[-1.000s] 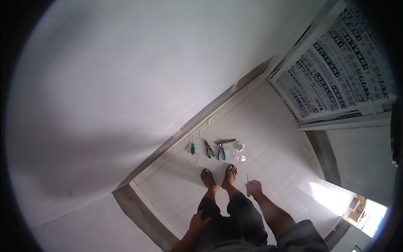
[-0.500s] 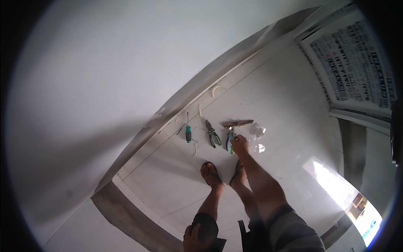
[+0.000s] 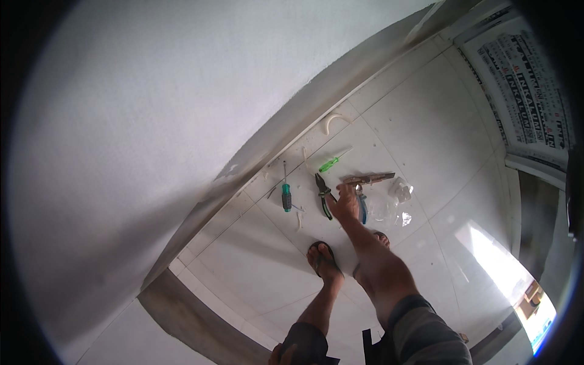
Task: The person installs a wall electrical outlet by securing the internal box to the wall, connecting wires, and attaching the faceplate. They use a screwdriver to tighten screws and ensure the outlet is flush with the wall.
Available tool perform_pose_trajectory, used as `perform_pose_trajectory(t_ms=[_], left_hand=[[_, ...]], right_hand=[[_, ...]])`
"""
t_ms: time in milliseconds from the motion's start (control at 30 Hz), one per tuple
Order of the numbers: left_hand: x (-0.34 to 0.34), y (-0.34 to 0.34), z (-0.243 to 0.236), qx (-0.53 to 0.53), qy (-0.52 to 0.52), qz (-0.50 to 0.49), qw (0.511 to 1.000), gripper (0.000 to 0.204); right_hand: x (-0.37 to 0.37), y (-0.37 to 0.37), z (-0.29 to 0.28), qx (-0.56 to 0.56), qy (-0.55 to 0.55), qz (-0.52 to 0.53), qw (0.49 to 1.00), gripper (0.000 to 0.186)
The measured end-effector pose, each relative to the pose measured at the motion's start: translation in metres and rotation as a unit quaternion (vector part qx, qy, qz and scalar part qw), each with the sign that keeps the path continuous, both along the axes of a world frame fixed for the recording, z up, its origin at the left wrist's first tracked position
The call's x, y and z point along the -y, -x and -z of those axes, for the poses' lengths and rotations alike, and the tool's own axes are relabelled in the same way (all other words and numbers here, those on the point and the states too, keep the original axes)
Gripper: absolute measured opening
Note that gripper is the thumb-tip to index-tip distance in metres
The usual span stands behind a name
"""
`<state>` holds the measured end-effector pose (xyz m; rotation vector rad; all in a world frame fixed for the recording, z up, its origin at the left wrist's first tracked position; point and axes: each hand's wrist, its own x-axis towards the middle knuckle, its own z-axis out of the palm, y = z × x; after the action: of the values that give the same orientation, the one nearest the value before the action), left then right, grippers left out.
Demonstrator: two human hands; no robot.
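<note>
My right hand (image 3: 345, 199) reaches down among the tools, fingers apart and slightly bent, over blue-handled pliers (image 3: 362, 212) and beside black-and-green pliers (image 3: 323, 196); whether it touches either is unclear. A rusty metal tool (image 3: 377, 177) lies above it. A bright green screwdriver (image 3: 329, 164) lies up and left of the hand, and a teal screwdriver (image 3: 286, 198) farther left. A clear plastic bag (image 3: 401, 190) is at the right. My left hand (image 3: 283, 354) rests on my left knee at the lower edge, partly cropped, fingers loosely spread.
A white wall (image 3: 152, 109) meets tiled floor (image 3: 413, 109) with curved pale scraps (image 3: 336, 118) near its base. My sandalled feet (image 3: 322, 258) stand below the tools. A panel covered in printed film (image 3: 517, 85) is at the right; boxes (image 3: 530, 293) lie beyond a bright opening.
My right hand has moved forward and left into the tools. The bright green screwdriver it held now lies on the floor, up and left of it.
</note>
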<state>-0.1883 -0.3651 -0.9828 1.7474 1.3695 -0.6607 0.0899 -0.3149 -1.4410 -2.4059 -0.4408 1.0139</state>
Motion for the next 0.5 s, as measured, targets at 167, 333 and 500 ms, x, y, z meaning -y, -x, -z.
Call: perform_pose_trajectory(t_ms=[167,333,500], left_hand=[[-0.003,-0.003,0.000,0.009,-0.016,0.000,1.000,0.086],[-0.009,-0.003,0.000,0.025,-0.008,-0.001,1.000,0.092],[-0.009,-0.004,-0.012,0.011,0.041,-0.064,0.997,0.097]], right_hand=[[-0.003,0.043,-0.011,0.044,0.141,-0.128,0.981,0.082],[0.000,0.024,0.004,0.030,0.113,-0.120,0.986,0.082],[0.027,0.023,-0.079,-0.048,-0.006,-0.065,0.997,0.075]])
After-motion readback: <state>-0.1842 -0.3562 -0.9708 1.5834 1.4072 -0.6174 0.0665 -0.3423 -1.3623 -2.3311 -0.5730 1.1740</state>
